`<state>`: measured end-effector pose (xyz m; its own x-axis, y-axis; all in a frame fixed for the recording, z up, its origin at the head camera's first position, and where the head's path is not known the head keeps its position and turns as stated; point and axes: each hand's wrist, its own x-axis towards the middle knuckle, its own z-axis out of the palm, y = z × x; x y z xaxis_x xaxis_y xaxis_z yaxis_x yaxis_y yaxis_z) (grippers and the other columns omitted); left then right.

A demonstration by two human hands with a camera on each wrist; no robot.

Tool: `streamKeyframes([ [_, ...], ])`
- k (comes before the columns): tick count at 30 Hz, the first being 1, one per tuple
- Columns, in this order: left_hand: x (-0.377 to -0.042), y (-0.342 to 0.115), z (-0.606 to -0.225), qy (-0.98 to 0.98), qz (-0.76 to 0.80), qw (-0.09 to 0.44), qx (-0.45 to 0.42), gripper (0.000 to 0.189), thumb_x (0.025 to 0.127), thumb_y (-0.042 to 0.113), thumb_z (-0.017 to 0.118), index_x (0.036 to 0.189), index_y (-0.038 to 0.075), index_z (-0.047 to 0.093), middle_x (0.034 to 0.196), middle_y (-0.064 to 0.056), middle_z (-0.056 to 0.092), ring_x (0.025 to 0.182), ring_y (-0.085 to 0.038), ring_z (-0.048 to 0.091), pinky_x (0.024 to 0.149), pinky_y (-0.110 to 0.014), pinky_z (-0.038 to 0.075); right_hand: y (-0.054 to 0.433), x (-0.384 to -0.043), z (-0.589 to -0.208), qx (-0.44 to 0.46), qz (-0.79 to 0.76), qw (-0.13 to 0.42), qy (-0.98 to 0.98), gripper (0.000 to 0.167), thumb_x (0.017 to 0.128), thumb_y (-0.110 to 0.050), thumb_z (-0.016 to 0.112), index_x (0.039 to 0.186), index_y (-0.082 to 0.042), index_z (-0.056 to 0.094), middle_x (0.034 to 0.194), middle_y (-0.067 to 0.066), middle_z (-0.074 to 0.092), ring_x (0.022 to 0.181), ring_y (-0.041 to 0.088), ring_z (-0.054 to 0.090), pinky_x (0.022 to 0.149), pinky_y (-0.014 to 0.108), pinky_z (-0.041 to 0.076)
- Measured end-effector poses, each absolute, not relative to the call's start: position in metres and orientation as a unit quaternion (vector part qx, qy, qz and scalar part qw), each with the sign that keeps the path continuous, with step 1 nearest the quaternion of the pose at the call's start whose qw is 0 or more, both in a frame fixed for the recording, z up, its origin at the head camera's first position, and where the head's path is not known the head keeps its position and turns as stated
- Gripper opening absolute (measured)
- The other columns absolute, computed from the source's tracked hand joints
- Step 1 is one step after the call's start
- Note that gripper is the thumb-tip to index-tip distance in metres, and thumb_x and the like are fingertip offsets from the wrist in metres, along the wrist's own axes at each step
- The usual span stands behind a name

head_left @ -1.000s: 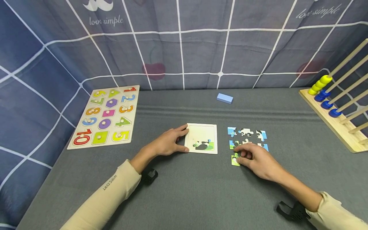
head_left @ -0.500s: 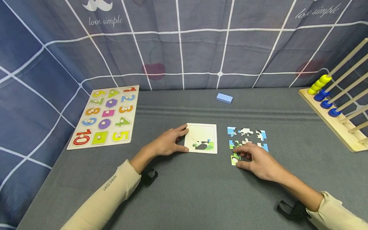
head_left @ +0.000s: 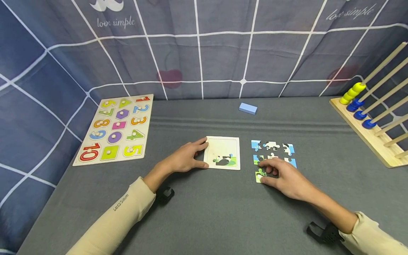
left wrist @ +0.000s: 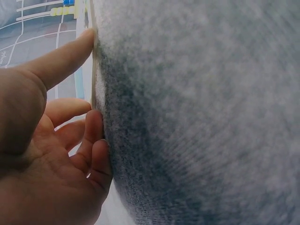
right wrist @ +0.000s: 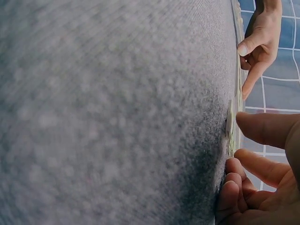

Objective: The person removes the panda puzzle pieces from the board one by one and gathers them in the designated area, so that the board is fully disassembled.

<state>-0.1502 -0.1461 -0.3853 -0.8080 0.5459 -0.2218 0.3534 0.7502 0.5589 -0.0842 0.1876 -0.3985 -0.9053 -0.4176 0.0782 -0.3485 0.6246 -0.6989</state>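
My left hand (head_left: pixel 188 157) rests at the left edge of a square wooden puzzle board (head_left: pixel 221 145), thumb at the lower corner and index finger at the upper. The board lies flat, with a small panda-and-grass picture at its lower right. My right hand (head_left: pixel 287 179) is over the loose jigsaw pieces to the right. Its thumb and index finger pinch a green and white puzzle piece (head_left: pixel 259 176) in the lowest row; the other fingers are curled. More pieces, such as a panda-patterned puzzle piece (head_left: pixel 271 145), lie above, some partly hidden by this hand.
A number-and-shape peg board (head_left: pixel 106 139) lies at the left. A light blue block (head_left: pixel 248 108) sits at the back. On the right stands a wooden abacus base (head_left: pixel 376 140) with upright rods and yellow and blue beads. Grid-patterned cloth hangs behind the grey table.
My right thumb has shifted slightly off the green piece toward its edge. The left hand and the puzzle board stay in place; the head view drifts a little.
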Motion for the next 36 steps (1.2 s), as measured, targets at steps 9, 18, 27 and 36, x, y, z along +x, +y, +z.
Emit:
streamKeyframes([
  [9, -0.151, -0.146, -0.385, 0.916, 0.253, 0.193, 0.243, 0.080, 0.088, 0.030, 0.077, 0.152, 0.005, 0.037, 0.161, -0.007, 0.023, 0.136, -0.033, 0.037, 0.109, -0.047, 0.031, 0.188, -0.087, -0.397, -0.212, -0.402, 0.046, 0.890, 0.023, 0.085, -0.006, 0.076, 0.107, -0.006, 0.070, 0.087, -0.002, 0.056, 0.076, 0.010, 0.051, 0.067, 0.024, 0.042],
  [18, -0.150, -0.146, -0.385, 0.916, 0.255, 0.194, 0.242, 0.079, 0.088, 0.030, 0.076, 0.152, 0.004, 0.037, 0.161, -0.007, 0.023, 0.136, -0.033, 0.038, 0.109, -0.046, 0.031, 0.178, -0.092, -0.388, -0.202, -0.409, 0.047, 0.888, 0.015, 0.090, -0.004, 0.069, 0.105, -0.005, 0.071, 0.084, -0.003, 0.058, 0.071, 0.010, 0.052, 0.063, 0.024, 0.043],
  [27, -0.150, -0.146, -0.385, 0.917, 0.255, 0.192, 0.240, 0.079, 0.088, 0.031, 0.077, 0.151, 0.004, 0.037, 0.162, -0.007, 0.023, 0.137, -0.033, 0.036, 0.110, -0.046, 0.030, 0.153, -0.101, -0.387, -0.218, -0.420, 0.056, 0.879, 0.014, 0.090, -0.002, 0.069, 0.104, -0.003, 0.071, 0.082, -0.003, 0.058, 0.069, 0.011, 0.051, 0.062, 0.026, 0.043],
  [36, -0.151, -0.145, -0.385, 0.916, 0.260, 0.194, 0.237, 0.079, 0.088, 0.030, 0.077, 0.151, 0.003, 0.038, 0.161, -0.008, 0.024, 0.129, -0.029, 0.043, 0.106, -0.045, 0.034, 0.116, -0.115, -0.388, -0.241, -0.420, 0.044, 0.874, 0.015, 0.086, -0.004, 0.072, 0.101, -0.003, 0.072, 0.080, -0.004, 0.058, 0.069, 0.011, 0.050, 0.063, 0.028, 0.042],
])
